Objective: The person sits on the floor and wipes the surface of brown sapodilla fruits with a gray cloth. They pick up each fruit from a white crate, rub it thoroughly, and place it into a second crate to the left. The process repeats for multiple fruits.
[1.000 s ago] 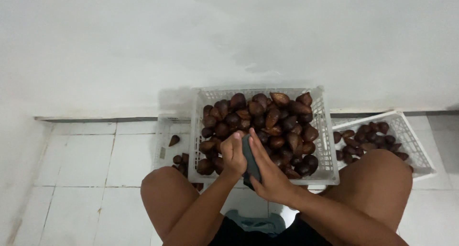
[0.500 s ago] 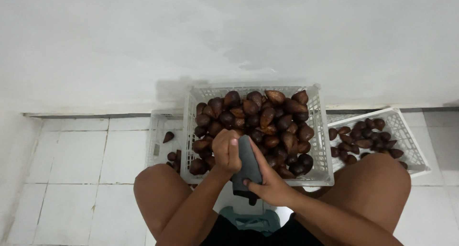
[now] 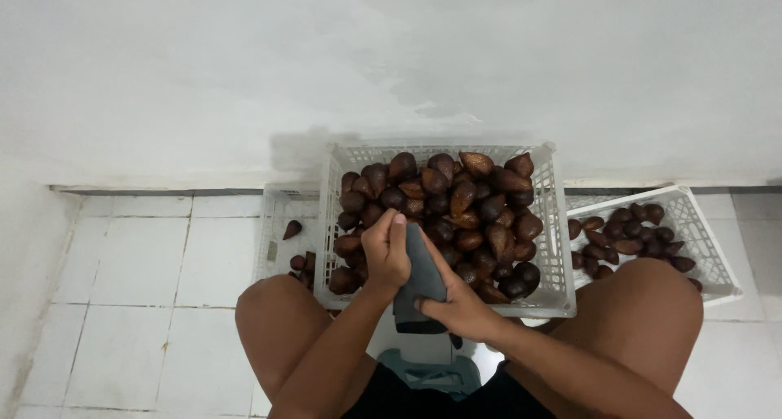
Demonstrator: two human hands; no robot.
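Observation:
I sit with my bare knees on either side of a white plastic crate point(image 3: 559, 248) heaped with dark brown scaly fruits point(image 3: 456, 207). Over its near edge my left hand point(image 3: 384, 252) is closed in a fist against a dark grey cloth point(image 3: 421, 280). My right hand point(image 3: 458, 305) grips the same cloth from below and the right. Whether a fruit sits inside the cloth or the fist is hidden.
A second white crate point(image 3: 707, 248) at the right holds several of the same fruits. A third white crate point(image 3: 273, 240) at the left, partly behind the big one, holds a few fruits. A white wall rises behind; white floor tiles lie at the left.
The view has shifted slightly. My hands and the grey cloth have drawn a little nearer to me at the crate's near edge, still clasped together.

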